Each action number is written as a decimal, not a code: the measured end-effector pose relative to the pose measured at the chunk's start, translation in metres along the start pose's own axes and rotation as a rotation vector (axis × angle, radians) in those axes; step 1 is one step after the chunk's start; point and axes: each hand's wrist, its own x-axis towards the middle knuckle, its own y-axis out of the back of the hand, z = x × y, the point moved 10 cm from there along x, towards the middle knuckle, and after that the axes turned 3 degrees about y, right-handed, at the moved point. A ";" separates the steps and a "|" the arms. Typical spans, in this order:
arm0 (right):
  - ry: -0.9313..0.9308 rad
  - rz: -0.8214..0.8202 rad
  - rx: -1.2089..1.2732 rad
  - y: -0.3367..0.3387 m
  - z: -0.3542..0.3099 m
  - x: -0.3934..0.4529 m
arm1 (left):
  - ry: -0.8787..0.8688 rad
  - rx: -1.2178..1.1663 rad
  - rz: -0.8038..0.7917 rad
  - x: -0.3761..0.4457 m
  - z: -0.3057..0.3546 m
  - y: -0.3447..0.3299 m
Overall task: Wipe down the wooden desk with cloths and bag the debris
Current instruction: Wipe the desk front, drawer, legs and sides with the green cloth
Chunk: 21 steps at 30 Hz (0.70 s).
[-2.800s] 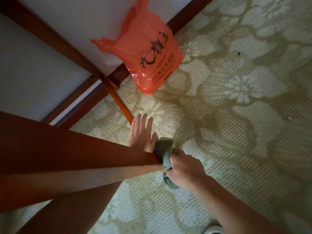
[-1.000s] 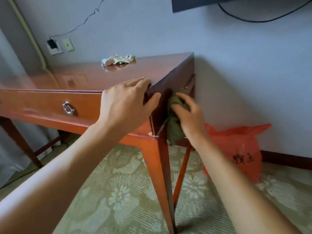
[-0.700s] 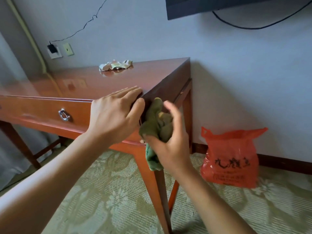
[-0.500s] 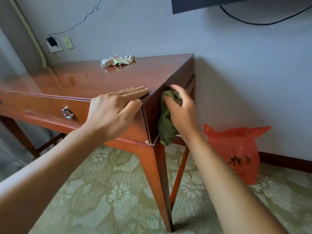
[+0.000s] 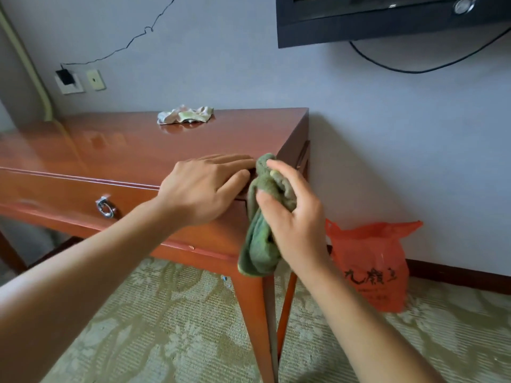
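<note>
The wooden desk (image 5: 132, 145) stands against the wall, glossy red-brown, with a drawer and a metal ring handle (image 5: 105, 208). My left hand (image 5: 204, 186) rests flat on its near right corner, fingers straight. My right hand (image 5: 293, 217) grips a bunched green cloth (image 5: 262, 239) just off that corner, in front of the desk's right side; the cloth's lower end hangs free. A second, pale crumpled cloth (image 5: 184, 117) lies at the back of the desktop. An orange plastic bag (image 5: 373, 266) sits on the floor by the wall, right of the desk.
A dark screen (image 5: 387, 17) hangs on the wall above right, with a black cable looping below it. Wall sockets (image 5: 69, 81) and a thin wire are at upper left. Patterned green carpet (image 5: 166, 327) covers the floor. The desk's thin legs (image 5: 260, 327) stand near my right forearm.
My right hand has drawn the green cloth back from the desk's right side panel toward the front corner and raised it. My left hand stays on the corner.
</note>
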 end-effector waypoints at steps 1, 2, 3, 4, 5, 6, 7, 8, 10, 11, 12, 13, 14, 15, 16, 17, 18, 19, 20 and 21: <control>-0.037 0.014 -0.023 -0.001 0.014 0.017 | 0.003 0.020 -0.005 0.002 -0.002 -0.003; -0.098 0.033 -0.035 0.001 0.034 0.037 | 0.003 0.021 -0.013 0.003 -0.002 -0.004; -0.175 0.059 -0.047 0.003 0.056 0.057 | 0.001 0.011 -0.030 0.003 -0.003 -0.005; -0.251 0.081 -0.065 0.007 0.077 0.077 | 0.001 -0.003 -0.048 0.003 -0.003 -0.007; -0.315 0.084 -0.075 0.008 0.094 0.094 | -0.003 -0.013 -0.062 0.003 -0.005 -0.008; -0.358 0.078 -0.088 0.008 0.107 0.104 | -0.006 -0.020 -0.074 0.004 -0.007 -0.010; -0.376 0.081 -0.103 0.008 0.112 0.108 | -0.005 -0.024 -0.086 0.004 -0.008 -0.011; -0.375 0.087 -0.105 0.009 0.109 0.104 | 0.000 -0.031 -0.097 0.004 -0.009 -0.011; -0.311 0.091 -0.063 0.008 0.085 0.075 | 0.008 -0.038 -0.097 0.005 -0.008 -0.010; -0.265 0.091 -0.040 0.007 0.069 0.051 | 0.014 -0.033 -0.087 0.006 -0.008 -0.009; -0.212 0.087 -0.030 0.005 0.052 0.024 | 0.022 -0.026 -0.078 0.006 -0.008 -0.008; -0.150 0.080 -0.036 0.004 0.033 -0.002 | 0.029 -0.021 -0.071 0.006 -0.007 -0.007; -0.083 0.068 -0.039 0.003 0.017 -0.022 | 0.034 -0.021 -0.065 0.006 -0.006 -0.006; -0.017 0.057 -0.045 0.002 0.004 -0.035 | 0.039 -0.020 -0.062 0.005 -0.006 -0.006; 0.033 0.045 -0.058 0.001 -0.001 -0.040 | 0.045 -0.018 -0.059 0.005 -0.005 -0.006; 0.056 0.036 -0.069 0.001 -0.001 -0.039 | 0.053 -0.014 -0.055 0.004 -0.005 -0.005; 0.050 0.033 -0.074 0.002 0.006 -0.032 | 0.061 -0.008 -0.052 0.004 -0.005 -0.004; -0.004 0.039 -0.073 0.002 0.018 -0.023 | 0.071 -0.006 -0.049 0.003 -0.006 -0.004; -0.086 0.047 -0.063 0.003 0.032 -0.012 | 0.080 -0.008 -0.043 0.004 -0.008 -0.004; -0.168 0.046 -0.063 0.004 0.044 -0.005 | 0.087 -0.011 -0.035 0.003 -0.009 -0.004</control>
